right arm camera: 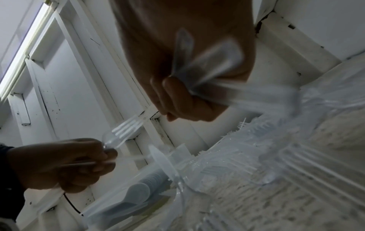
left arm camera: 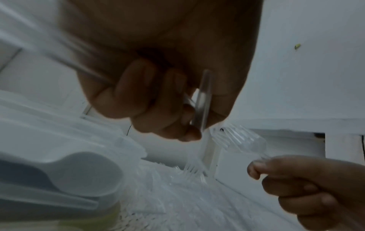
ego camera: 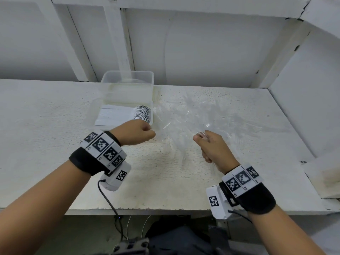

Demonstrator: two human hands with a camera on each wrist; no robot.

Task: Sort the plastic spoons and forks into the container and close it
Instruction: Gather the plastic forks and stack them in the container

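A clear plastic container stands open at the back of the table, with a row of stacked white spoons in its near half; the spoons also show in the right wrist view. My left hand hovers just in front of the container, pinching a clear fork by its handle. To its right, my right hand grips a bundle of clear forks, whose tines point toward the left hand. A loose pile of clear forks lies on the table beyond both hands.
The white table runs up to a white wall with slats behind the container. Its front edge lies close to me, with cables and a dark bag below. A white ledge juts in at the right.
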